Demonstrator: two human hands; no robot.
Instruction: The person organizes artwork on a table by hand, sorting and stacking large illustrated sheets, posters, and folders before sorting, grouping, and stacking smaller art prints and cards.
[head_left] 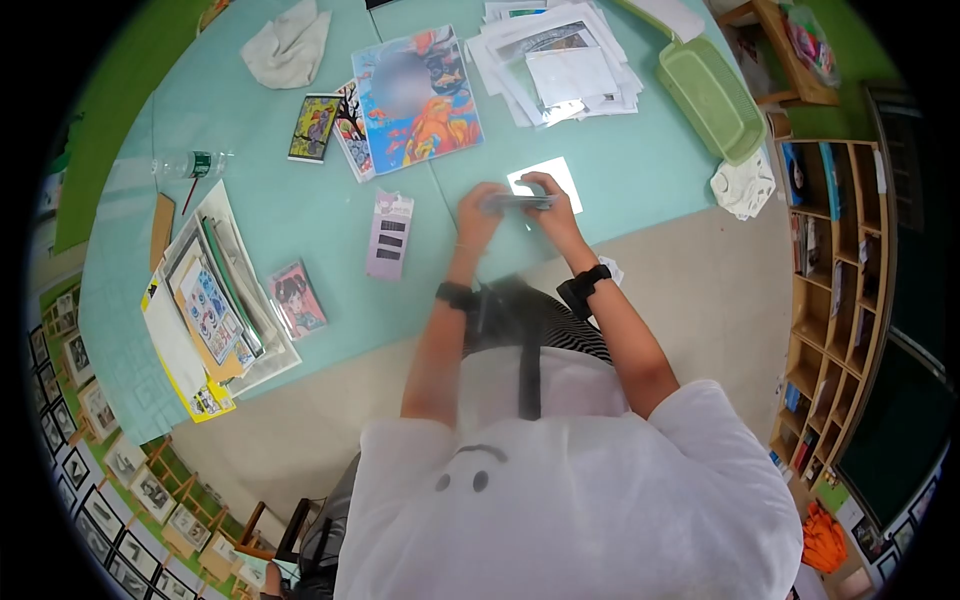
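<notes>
Between my two hands is a thin, flat, greyish object (520,201), seen almost edge-on, so its kind cannot be told. My left hand (477,216) grips its left end with closed fingers. The fingers of my right hand (557,212) close on its right end. Just behind and partly under the hands lies a white square sheet (562,182) on the table. To the left of my left hand rests a pale purple package with dark rectangles (389,236). A pink box with a cartoon figure (297,300) lies farther left.
The pale green table (330,230) holds a colourful picture book (420,98), a small framed picture (314,128), loose papers (570,70), a green basket (712,105), a white cloth (287,44), a plastic bottle (195,164) and stacked folders (215,300). Wooden shelves (830,280) stand right.
</notes>
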